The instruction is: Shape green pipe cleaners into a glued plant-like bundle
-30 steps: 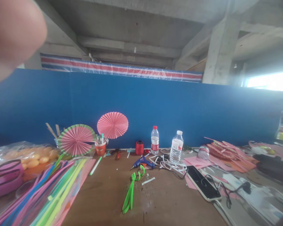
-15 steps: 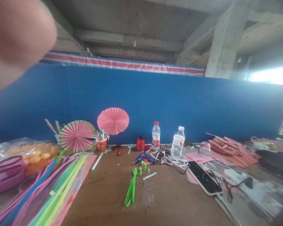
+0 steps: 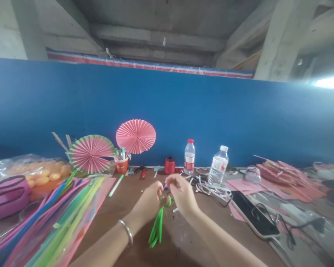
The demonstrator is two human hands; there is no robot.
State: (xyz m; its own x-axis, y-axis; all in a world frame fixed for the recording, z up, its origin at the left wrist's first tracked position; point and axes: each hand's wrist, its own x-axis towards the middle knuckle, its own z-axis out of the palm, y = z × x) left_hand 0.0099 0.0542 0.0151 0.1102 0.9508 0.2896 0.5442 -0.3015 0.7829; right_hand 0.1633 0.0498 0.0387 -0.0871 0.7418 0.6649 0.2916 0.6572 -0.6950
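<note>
My left hand (image 3: 151, 193), with a silver bangle at its wrist, reaches to the middle of the table with its fingers curled. What they hold, if anything, is hidden. Facing it, my right hand (image 3: 180, 191) bends its fingers over the blue glue gun (image 3: 164, 187), of which only a small part shows between the hands. Just below the fingertips lies a bright green pipe cleaner bundle (image 3: 156, 231), with a curled green end (image 3: 169, 201) at its top. A white paper strip (image 3: 175, 210) peeks out beside my right hand.
Left lies a bag of colourful pipe cleaners (image 3: 69, 218). Behind stand pink paper fans (image 3: 136, 136), a pen cup (image 3: 121, 165), a red thread spool (image 3: 169, 165) and water bottles (image 3: 218, 167). To the right are a phone (image 3: 253, 213), cables and pink paper.
Both hands have come in over the middle of the table, covering most of the glue gun. The large blurred finger at upper left is gone. The view has shifted slightly.
</note>
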